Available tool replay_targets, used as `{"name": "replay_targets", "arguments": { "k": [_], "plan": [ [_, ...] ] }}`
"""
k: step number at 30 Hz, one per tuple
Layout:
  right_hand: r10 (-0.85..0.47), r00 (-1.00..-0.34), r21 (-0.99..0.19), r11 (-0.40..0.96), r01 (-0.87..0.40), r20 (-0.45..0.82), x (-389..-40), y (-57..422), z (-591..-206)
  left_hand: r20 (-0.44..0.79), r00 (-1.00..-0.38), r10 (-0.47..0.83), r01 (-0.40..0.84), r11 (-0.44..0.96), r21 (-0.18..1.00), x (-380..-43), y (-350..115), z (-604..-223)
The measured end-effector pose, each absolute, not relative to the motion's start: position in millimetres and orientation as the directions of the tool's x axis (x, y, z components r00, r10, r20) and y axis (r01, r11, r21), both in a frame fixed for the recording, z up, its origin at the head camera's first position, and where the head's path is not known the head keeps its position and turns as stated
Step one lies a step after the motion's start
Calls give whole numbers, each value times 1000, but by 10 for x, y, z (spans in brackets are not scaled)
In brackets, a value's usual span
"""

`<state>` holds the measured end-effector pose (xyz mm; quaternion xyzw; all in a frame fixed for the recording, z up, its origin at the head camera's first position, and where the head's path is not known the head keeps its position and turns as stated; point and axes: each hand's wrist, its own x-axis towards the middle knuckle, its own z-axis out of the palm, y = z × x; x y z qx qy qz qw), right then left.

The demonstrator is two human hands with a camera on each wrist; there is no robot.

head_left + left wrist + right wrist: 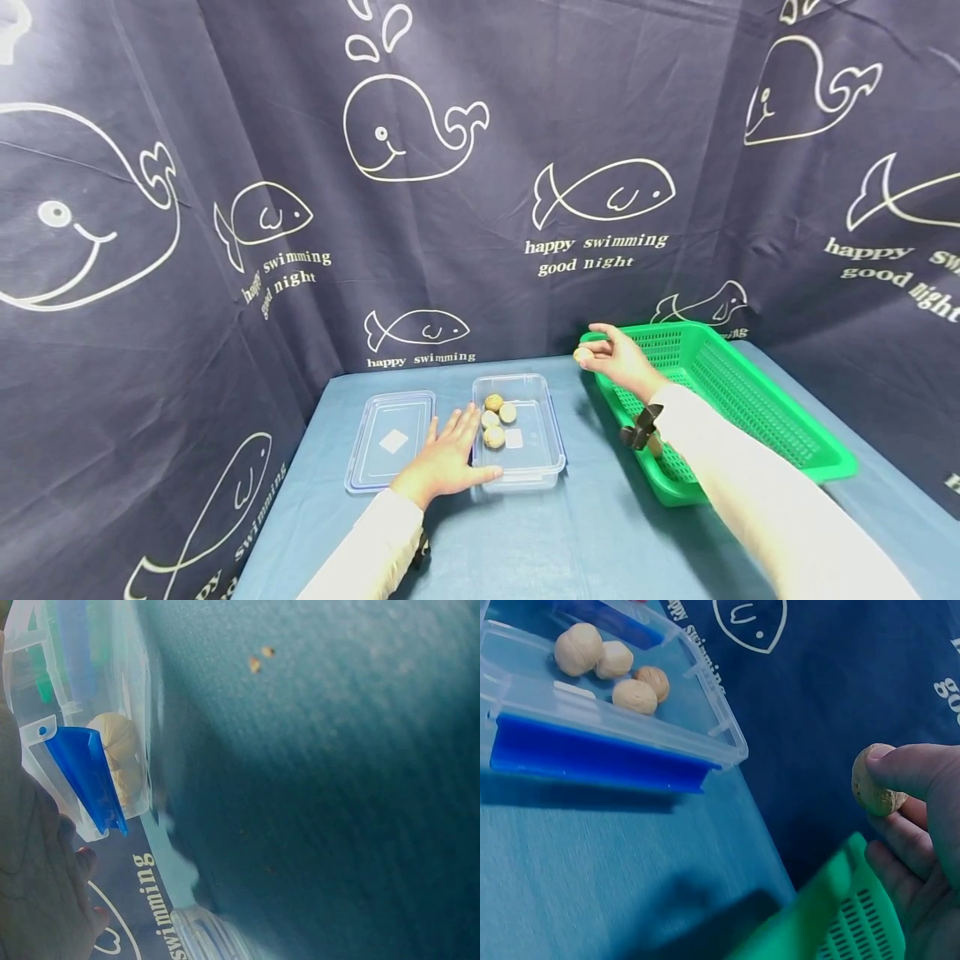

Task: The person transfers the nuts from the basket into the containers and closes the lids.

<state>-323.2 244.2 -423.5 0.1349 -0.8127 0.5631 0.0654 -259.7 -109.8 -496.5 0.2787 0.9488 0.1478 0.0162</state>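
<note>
My right hand (pixel 619 360) pinches a walnut (pixel 873 780) between thumb and fingers, raised over the near-left rim of the green basket (pixel 750 400). My left hand (pixel 444 460) lies with its fingers spread along the left side of a clear plastic box (pixel 534 468), its thumb at the box's front edge. Several walnuts (pixel 494 437) sit inside the box, gathered toward its left side. Blue locking flaps (pixel 592 754) hang from the box's sides in the right wrist view. In the left wrist view, the left hand (pixel 37 862) shows close beside one such flap (pixel 86 776).
To the left of the box, a clear lid (pixel 375 454) with a white label lies flat on the blue cloth-covered table (pixel 540 542). Small brown crumbs (pixel 256 664) lie on the cloth. A dark printed curtain (pixel 465 250) hangs behind the table and at both sides.
</note>
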Motion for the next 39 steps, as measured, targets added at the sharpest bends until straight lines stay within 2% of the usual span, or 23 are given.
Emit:
{"name": "replay_targets", "arguments": {
  "k": [15, 24, 32, 39],
  "plan": [
    [-180, -952, -892, 342, -296, 247, -3231, 2108, -4306, 41, -847, 530, 519, 807, 282, -2585, -1087, -4951],
    [-215, -941, -902, 294, -316, 260, -3255, 1873, -4347, 37, -847, 530, 518, 809, 277, -2571, -1083, -4899],
    [-216, -951, -931, 244, -273, 222, -3256, 1675, -4412, 30, -851, 524, 512, 815, 270, -2581, -1082, -4905],
    [-197, -958, -926, 276, -260, 210, -3213, 1523, -4494, 23, -851, 525, 511, 817, 268, -2584, -1081, -4897]
  ]
}}
